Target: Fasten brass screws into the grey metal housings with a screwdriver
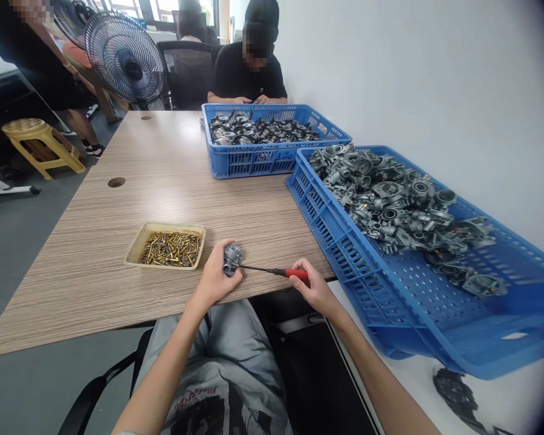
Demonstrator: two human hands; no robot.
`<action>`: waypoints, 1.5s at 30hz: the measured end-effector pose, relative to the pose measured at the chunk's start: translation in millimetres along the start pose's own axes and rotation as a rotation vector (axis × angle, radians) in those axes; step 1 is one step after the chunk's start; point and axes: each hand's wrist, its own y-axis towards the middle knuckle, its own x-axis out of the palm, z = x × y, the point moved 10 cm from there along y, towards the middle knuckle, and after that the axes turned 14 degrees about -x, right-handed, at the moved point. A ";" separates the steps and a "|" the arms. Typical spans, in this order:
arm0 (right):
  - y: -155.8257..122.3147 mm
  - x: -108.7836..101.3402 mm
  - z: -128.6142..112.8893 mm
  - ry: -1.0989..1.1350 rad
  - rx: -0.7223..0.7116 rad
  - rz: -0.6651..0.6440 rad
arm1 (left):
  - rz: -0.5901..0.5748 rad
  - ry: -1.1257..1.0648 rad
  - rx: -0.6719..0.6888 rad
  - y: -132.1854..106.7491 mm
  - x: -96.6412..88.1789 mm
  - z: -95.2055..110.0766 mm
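Near the table's front edge, my left hand (214, 275) is closed around a small grey metal carburetor body (232, 255), keeping it on the tabletop. My right hand (315, 287) grips the red handle of a screwdriver (295, 273). Its thin dark shaft points left, and the tip meets the side of the carburetor body, where a small brass-coloured bit shows. Just left of my left hand stands a cream plastic tray (131, 257) filled with small brass parts (170, 249).
On my right, a blue crate (344, 260) holds many grey metal castings (390, 193). Another blue crate (249, 160) with similar parts stands farther back. Behind it sits a co-worker (249, 72) in black. A fan (124, 57) and a yellow stool (43, 142) are at the left.
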 end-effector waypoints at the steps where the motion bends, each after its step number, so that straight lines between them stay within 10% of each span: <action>1: 0.5 -0.5 0.2 -0.007 -0.001 0.003 | 0.001 -0.001 0.001 0.0 -0.1 -0.1; 45: 0.0 -0.1 1.7 -0.020 0.005 0.003 | 0.003 -0.017 0.008 0.0 -0.4 0.7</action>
